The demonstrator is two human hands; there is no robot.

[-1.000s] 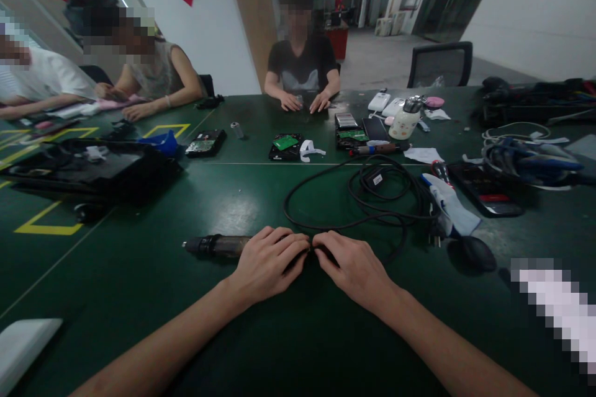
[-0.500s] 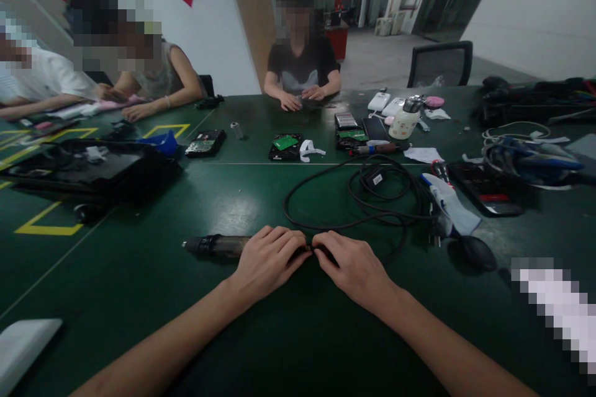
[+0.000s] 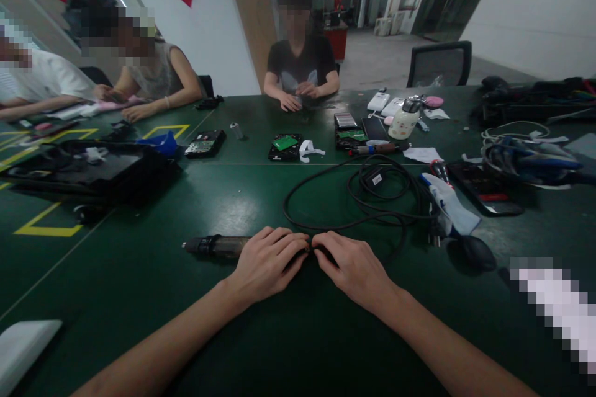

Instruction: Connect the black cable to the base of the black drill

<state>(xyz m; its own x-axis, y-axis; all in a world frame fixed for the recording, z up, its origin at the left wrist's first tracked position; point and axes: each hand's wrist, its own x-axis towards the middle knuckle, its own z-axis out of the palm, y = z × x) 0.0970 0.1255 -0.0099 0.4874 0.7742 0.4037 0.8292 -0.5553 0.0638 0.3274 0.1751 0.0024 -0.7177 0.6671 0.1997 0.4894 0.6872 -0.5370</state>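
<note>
Judging from afar, I expect the barrel-shaped tool [image 3: 218,246], well in from the desk's [image 3: 186,205] far edge, to feel solid and stiff, best held mid-barrel; my left hand [image 3: 269,260] curls its fingers over the rear, while whether my right hand's [image 3: 351,265] bent fingers pinch anything, I cannot tell.

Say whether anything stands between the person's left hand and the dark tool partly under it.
Nothing visible does: the left hand covers the rear of the dark tool. Beneath the palm is hidden. The black cable's visible loops lie elsewhere.
</note>
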